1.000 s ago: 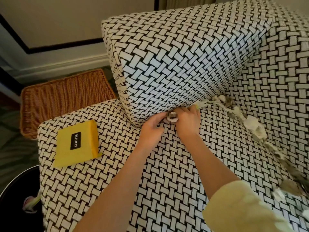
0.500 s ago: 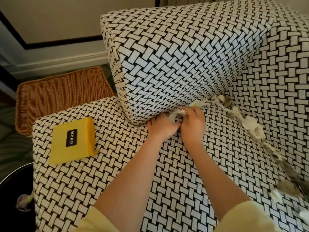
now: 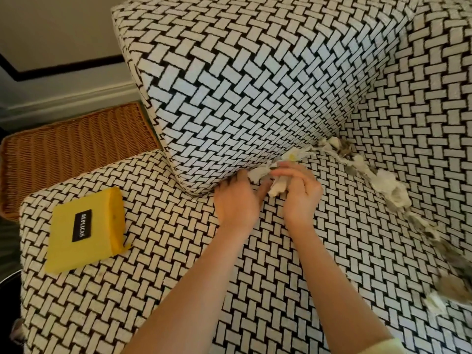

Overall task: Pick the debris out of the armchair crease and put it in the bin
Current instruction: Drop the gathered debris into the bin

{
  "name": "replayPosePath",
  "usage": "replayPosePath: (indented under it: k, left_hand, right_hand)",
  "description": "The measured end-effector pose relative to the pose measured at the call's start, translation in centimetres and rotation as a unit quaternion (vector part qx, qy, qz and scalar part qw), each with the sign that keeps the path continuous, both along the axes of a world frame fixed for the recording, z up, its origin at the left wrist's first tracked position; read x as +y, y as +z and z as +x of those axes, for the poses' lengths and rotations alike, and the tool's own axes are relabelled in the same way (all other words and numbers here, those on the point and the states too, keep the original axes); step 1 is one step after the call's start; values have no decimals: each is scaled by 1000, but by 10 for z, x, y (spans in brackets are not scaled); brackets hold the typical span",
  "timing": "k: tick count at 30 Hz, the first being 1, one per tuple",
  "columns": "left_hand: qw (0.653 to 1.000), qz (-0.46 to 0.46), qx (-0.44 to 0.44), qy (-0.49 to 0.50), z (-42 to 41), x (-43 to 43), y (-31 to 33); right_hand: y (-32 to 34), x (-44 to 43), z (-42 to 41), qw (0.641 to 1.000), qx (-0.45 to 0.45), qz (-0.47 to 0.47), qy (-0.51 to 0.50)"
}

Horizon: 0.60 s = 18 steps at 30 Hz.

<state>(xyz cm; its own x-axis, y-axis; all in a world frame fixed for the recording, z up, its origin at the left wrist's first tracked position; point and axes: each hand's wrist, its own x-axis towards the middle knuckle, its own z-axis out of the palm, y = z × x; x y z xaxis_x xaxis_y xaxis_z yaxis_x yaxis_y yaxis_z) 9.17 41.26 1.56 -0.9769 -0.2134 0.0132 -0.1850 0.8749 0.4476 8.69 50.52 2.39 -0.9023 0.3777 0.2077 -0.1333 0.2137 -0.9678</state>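
Right hand (image 3: 301, 198) clutches debris (image 3: 277, 189); left hand (image 3: 237, 203) probes the crease (image 3: 224, 181), grip unclear. More trails toward four o'clock. Loose scraps may spill before reaching the bin (image 3: 7, 302) at eight o'clock.

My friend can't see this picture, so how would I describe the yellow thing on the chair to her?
Find the black-and-white woven-pattern armchair and look at the seat corner nearest the brown wicker basket. A flat yellow packet lies there, the only plain bright thing on the patterned fabric, marked by a small black label with white letters.
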Motion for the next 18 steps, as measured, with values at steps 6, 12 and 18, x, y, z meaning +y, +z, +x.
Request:
replayPosePath:
  k: [6,12,18]
  left_hand:
    - [996,56,68,-26,4,-1,-3]
    - [994,27,75,-74,3,-4,-5]
    - [988,113,102,-36,8,-3,0]
  right_hand:
    - [2,-1,-6,985,-72,134,-80]
    - [1,-5,-9,955,-103,278,-25]
    - [5,-4,-5,983,-85,164,-15]
